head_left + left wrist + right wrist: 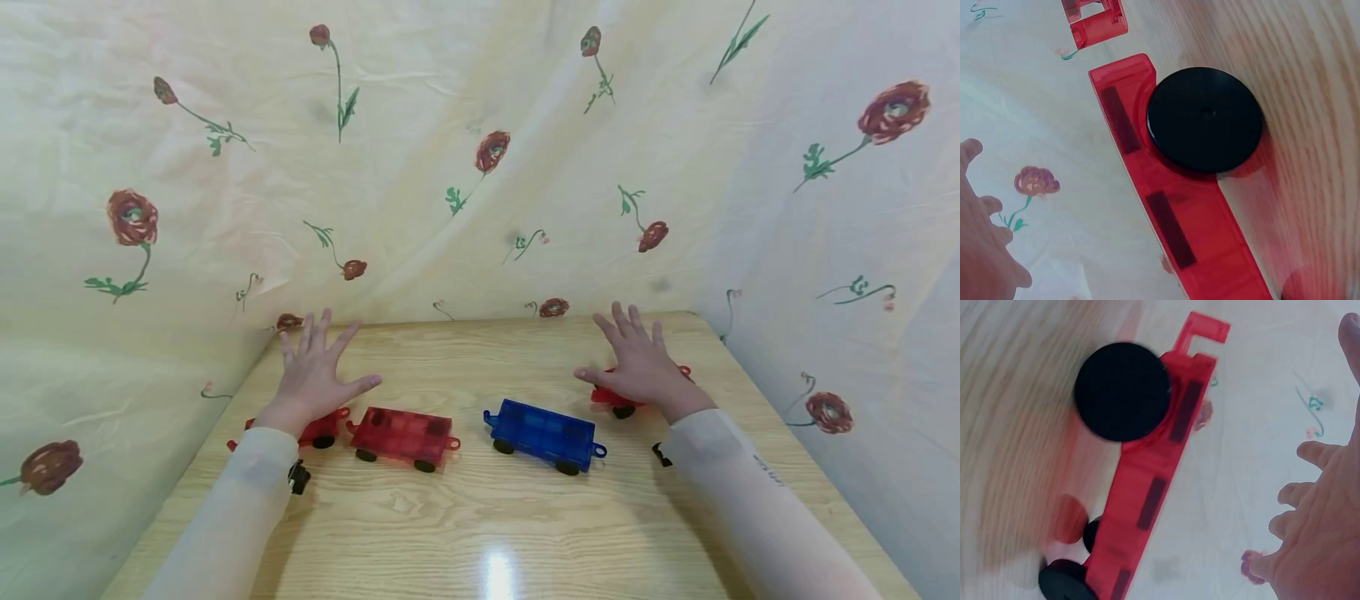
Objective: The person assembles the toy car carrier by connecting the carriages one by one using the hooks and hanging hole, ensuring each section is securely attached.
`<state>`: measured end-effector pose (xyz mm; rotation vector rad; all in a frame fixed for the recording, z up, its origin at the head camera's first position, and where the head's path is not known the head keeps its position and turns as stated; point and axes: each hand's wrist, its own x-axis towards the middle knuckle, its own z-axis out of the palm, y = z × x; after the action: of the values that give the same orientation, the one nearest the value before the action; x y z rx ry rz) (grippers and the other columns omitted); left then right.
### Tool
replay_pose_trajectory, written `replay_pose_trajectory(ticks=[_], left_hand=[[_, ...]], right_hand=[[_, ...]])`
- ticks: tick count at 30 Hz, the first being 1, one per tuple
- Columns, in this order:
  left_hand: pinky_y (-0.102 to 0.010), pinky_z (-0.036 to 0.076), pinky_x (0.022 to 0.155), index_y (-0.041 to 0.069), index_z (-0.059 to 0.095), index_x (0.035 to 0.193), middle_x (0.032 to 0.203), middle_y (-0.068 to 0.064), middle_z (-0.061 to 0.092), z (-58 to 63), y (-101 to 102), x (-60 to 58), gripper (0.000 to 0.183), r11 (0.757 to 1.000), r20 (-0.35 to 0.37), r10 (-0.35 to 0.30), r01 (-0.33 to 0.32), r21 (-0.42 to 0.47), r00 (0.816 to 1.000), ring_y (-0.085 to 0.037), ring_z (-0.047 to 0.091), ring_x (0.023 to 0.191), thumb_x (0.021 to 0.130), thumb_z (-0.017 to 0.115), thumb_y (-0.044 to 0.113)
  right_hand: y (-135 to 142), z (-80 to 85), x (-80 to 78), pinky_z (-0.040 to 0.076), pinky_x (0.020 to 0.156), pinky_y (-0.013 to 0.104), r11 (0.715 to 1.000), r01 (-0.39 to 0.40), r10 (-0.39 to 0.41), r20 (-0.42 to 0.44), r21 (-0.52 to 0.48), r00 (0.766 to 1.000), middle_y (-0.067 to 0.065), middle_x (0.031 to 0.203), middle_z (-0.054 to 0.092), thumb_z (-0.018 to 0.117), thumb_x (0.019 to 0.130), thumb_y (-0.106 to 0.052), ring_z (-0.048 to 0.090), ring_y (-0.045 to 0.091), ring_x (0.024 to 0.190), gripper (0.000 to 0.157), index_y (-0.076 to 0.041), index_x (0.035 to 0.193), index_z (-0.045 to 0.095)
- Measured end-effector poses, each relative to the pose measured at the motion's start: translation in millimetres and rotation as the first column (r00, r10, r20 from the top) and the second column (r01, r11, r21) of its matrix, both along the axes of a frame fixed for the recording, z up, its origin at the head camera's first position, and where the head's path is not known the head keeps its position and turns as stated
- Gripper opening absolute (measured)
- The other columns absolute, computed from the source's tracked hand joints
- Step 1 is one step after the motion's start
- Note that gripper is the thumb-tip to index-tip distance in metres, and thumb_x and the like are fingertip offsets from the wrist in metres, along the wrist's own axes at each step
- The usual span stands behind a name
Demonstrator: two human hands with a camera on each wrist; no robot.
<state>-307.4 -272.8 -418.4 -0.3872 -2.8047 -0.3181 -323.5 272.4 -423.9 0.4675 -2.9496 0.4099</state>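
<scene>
A blue see-through plastic wagon with black wheels (542,433) stands on a pale wood-grain table (420,533), flanked by three matching red see-through wagons: one just to its left (403,436), one farther left (315,430), and one to its right and slightly behind (609,396). Over the outer two reach a person's left hand (318,379) and right hand (636,358), fingers spread wide, gripping nothing; whether either palm touches plastic cannot be told.

The wagons look light, stiff and smooth, likely a little slippery and ready to roll if nudged. The best hold is probably by the long sides of the body, between the wheels, sparing the blue wagon's slim hook (488,417) and ring, which seem its weakest parts.

No brand shows on the blue wagon or its neighbors; dark lettering (768,471) on the white right sleeve (716,446) is illegible.
</scene>
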Motion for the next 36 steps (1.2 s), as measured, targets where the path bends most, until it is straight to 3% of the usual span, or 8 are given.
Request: replay_pose_trajectory(ticks=[9, 15, 21, 36], left_hand=[[-0.076, -0.016, 0.114, 0.036, 0.012, 0.170, 0.175, -0.017, -0.007, -4.0, -9, 9.3, 0.107, 1.000, 0.022, 0.007, -0.008, 0.019, 1.000, -0.039, -0.017, 0.158, 0.087, 0.064, 0.079], [-0.077, -0.013, 0.114, 0.030, 0.018, 0.170, 0.174, -0.019, -0.004, -8.4, -15, 14.6, 0.108, 0.999, 0.014, 0.006, -0.007, 0.035, 1.000, -0.042, -0.011, 0.159, 0.086, 0.064, 0.080], [-0.077, -0.012, 0.114, 0.028, 0.023, 0.169, 0.172, -0.023, 0.006, -13.5, -23, 19.7, 0.107, 0.999, 0.021, 0.024, -0.025, 0.046, 0.999, -0.047, 0.000, 0.158, 0.085, 0.065, 0.081], [-0.079, -0.005, 0.115, 0.026, 0.021, 0.169, 0.171, -0.027, 0.007, -19.3, -41, 45.3, 0.108, 0.993, 0.078, 0.023, -0.032, 0.115, 0.997, -0.052, 0.004, 0.156, 0.086, 0.073, 0.071]], right_hand=[[-20, 4.8, 2.8, -0.012, 0.118, 0.072, 0.999, -0.044, 0.044, 0.001, -0.025, 0.999, 0.020, 0.174, -0.004, 0.057, 0.086, -0.085, -0.015, 0.041, 0.158, 0.119, -0.012, 0.169, 0.014], [-33, 4.8, 6.5, -0.015, 0.119, 0.068, 0.996, -0.082, 0.083, 0.027, -0.048, 0.996, 0.015, 0.175, -0.005, 0.060, 0.086, -0.083, -0.014, 0.039, 0.159, 0.117, -0.014, 0.170, 0.015], [-46, 2.2, 10.0, -0.008, 0.121, 0.068, 0.993, -0.106, 0.108, 0.043, -0.047, 0.993, 0.013, 0.175, -0.004, 0.059, 0.084, -0.086, -0.011, 0.039, 0.159, 0.119, -0.017, 0.170, 0.015], [-87, -0.8, 19.9, -0.001, 0.124, 0.065, 0.977, -0.175, 0.184, 0.065, -0.122, 0.981, 0.015, 0.175, 0.007, 0.067, 0.083, -0.080, -0.004, 0.038, 0.160, 0.116, -0.017, 0.169, 0.021]])
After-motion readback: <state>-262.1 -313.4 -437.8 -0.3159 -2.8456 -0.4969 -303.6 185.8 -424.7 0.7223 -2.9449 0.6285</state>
